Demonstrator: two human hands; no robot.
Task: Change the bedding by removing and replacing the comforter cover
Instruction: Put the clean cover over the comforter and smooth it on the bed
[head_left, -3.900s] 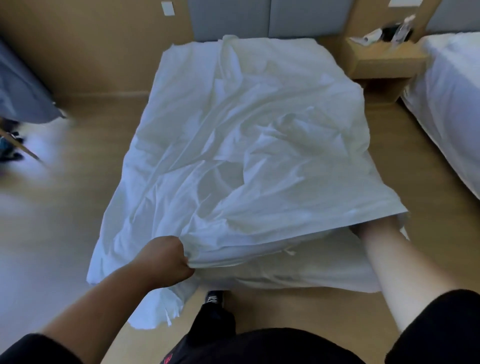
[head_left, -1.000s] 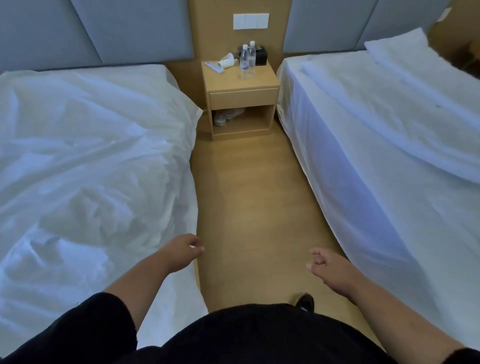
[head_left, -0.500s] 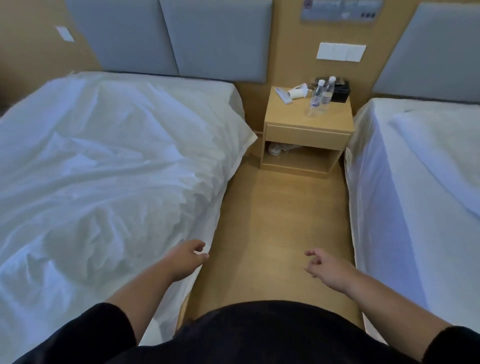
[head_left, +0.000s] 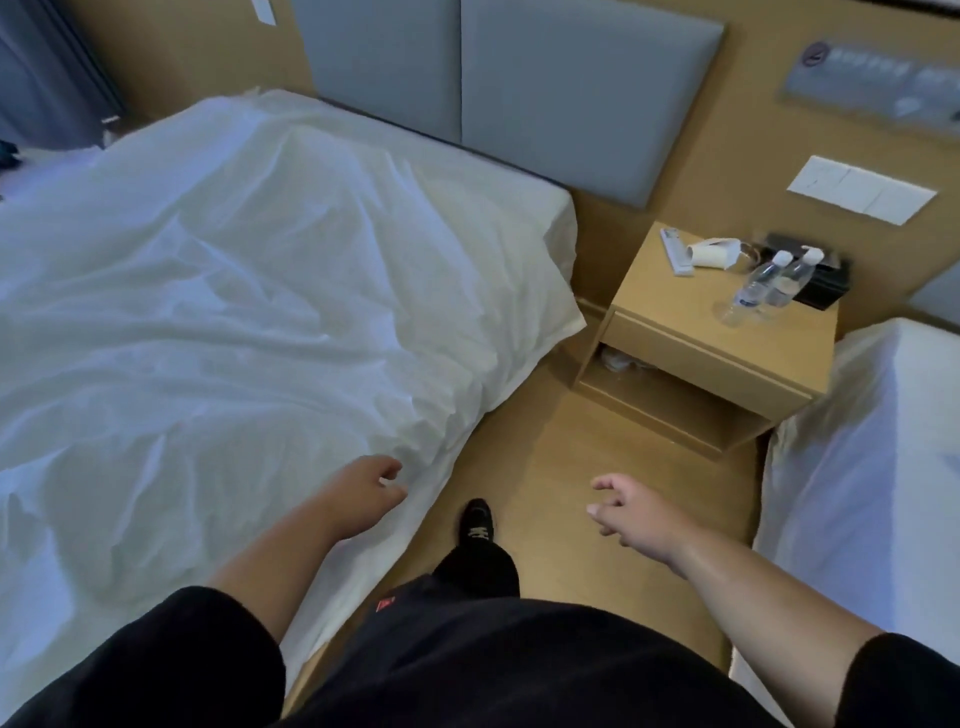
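Observation:
A wrinkled white comforter (head_left: 223, 322) covers the left bed and hangs over its right side towards the floor. My left hand (head_left: 363, 491) hovers just above the comforter's right edge, fingers loosely curled, holding nothing. My right hand (head_left: 631, 512) is out over the wooden floor of the aisle, fingers relaxed and empty. I stand in the aisle between the two beds, one black shoe (head_left: 475, 519) forward.
A wooden nightstand (head_left: 691, 358) stands against the wall ahead, with two water bottles (head_left: 769, 286), a white cup and a black box on top. A second white bed (head_left: 872, 467) lines the right side. Grey headboard panels (head_left: 519, 88) back the left bed.
I let go of the comforter at the foot of the bed and moved into the aisle. Over the last second the view swung left and closer to the nightstand; both hands stay empty.

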